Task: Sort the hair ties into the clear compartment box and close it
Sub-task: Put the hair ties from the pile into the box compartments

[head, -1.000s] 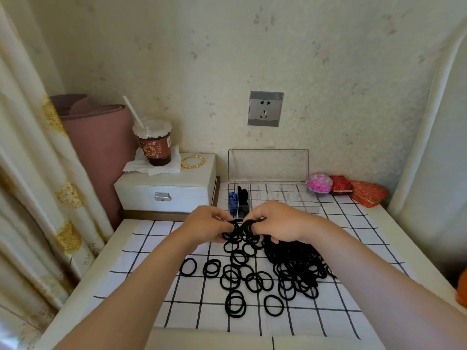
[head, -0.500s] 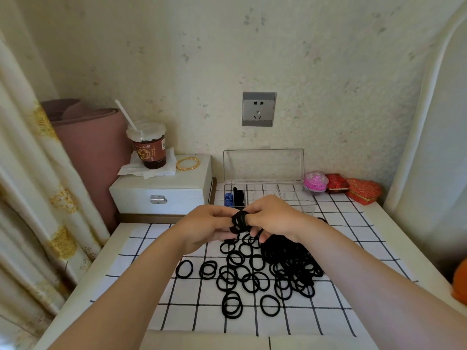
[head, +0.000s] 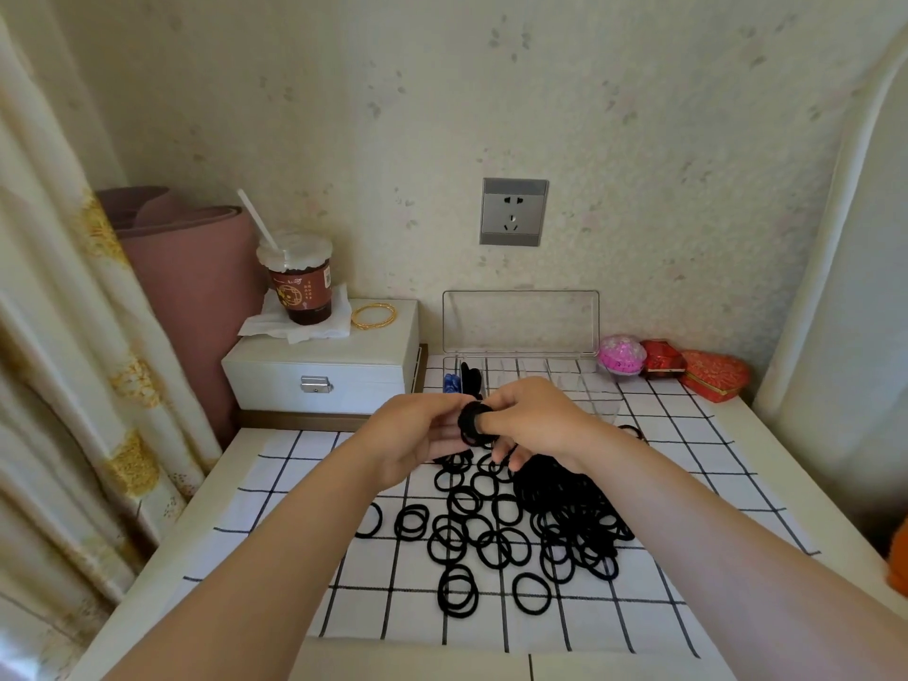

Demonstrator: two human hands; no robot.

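The worktop (head: pixel 196 508) carries a checked cloth (head: pixel 688 484). At its back, against the wall, stands the clear compartment box (head: pixel 521 321), lid raised, with blue ties (head: pixel 451 383) and black ties (head: pixel 470 376) in its leftmost compartments. A pile of hair ties (head: pixel 565 503) lies on the cloth in front of the box, thick on the right and scattered as single rings to the left. Above it, the left hand (head: pixel 417 435) and right hand (head: pixel 535 417) meet on a small bundle of black ties (head: pixel 472 421). The left fingers (head: pixel 444 425) curl in and pinch its left side. The bundle seems looped round one right finger, and the other right fingers (head: pixel 506 457) curl downward.
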